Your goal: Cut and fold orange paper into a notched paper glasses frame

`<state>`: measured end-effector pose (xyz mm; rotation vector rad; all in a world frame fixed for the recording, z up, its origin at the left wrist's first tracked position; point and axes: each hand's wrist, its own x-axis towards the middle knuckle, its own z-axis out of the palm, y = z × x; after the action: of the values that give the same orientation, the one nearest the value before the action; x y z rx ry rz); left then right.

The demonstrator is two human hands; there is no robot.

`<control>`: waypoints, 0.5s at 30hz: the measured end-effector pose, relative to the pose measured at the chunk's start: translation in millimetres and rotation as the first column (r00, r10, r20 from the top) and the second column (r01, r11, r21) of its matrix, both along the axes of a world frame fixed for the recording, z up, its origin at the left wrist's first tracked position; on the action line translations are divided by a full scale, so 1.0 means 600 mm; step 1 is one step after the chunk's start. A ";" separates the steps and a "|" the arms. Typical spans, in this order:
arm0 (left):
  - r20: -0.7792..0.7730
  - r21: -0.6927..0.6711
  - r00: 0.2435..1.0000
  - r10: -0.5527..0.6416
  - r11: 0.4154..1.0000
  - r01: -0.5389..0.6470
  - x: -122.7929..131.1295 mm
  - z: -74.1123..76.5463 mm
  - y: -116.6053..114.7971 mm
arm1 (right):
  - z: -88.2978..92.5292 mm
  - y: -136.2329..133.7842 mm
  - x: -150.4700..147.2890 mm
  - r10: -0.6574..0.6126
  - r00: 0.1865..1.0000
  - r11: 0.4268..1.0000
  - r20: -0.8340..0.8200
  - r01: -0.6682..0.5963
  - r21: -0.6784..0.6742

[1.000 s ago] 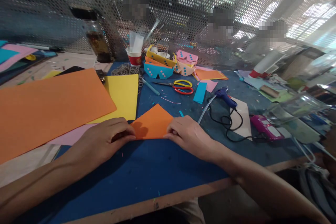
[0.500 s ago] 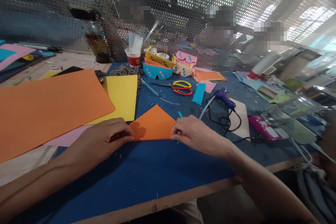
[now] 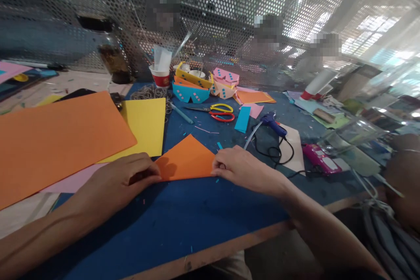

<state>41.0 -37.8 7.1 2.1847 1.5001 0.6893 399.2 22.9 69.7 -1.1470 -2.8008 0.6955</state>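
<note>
Folded orange paper (image 3: 187, 159), a flat triangular piece, lies on the blue table (image 3: 183, 218) between the 2 hands. Left hand (image 3: 121, 181): fingers curled, tips pinching the paper's left corner down. Right hand (image 3: 243, 168): fingertips nipped together on the right corner. Beyond the left hand, 1 yellow sheet (image 3: 146, 124) under a large orange sheet (image 3: 55, 140); beyond the right hand, scissors (image 3: 219, 111) and a glue gun (image 3: 272, 122).

A craft workshop is shown: coloured paper sheets (image 3: 59, 140), scissors (image 3: 216, 111) and a glue gun (image 3: 272, 123) are spread on a blue table (image 3: 183, 223).
</note>
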 end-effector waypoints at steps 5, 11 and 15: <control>-0.007 -0.119 0.999 0.044 0.992 -0.045 0.000 0.003 0.001 | 0.014 0.001 -0.002 0.002 0.998 0.998 0.067 0.002 -0.059; -0.034 -0.134 0.998 0.057 0.989 -0.061 0.000 -0.001 0.001 | 0.010 0.007 0.002 0.025 0.995 0.998 0.095 -0.019 -0.057; -0.052 -0.149 0.996 0.073 0.986 -0.080 0.000 0.000 0.002 | 0.013 0.009 0.006 0.011 0.995 0.998 0.103 -0.004 -0.064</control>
<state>41.1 -36.7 7.3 2.0526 1.6120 0.5337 402.9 28.3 77.2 -1.2176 -2.8890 0.7524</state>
